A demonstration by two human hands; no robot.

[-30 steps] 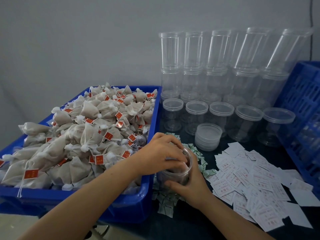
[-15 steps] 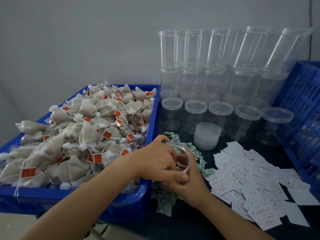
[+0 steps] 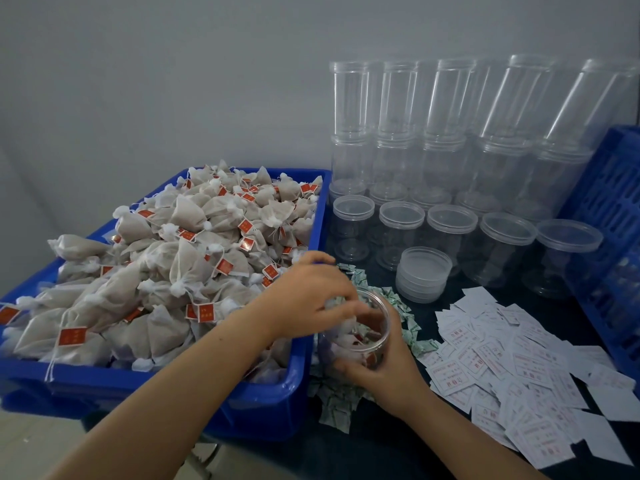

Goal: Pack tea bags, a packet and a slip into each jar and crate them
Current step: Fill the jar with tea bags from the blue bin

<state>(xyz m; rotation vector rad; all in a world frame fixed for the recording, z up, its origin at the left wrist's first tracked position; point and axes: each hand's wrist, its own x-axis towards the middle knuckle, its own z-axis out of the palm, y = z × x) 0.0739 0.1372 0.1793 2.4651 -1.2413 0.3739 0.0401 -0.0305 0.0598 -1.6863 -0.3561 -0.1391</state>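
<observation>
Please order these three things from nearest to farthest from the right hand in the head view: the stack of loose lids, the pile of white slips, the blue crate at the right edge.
Measured from the right hand, which grips the open jar:
1. Pile of white slips, just to its right on the table.
2. Stack of loose lids, behind it, in front of the lidded jars.
3. Blue crate, far right edge.

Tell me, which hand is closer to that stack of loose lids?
The right hand. It grips the jar just in front of the stack of lids; the left hand reaches into the jar's mouth from the tea-bag bin side, slightly farther off.
</observation>
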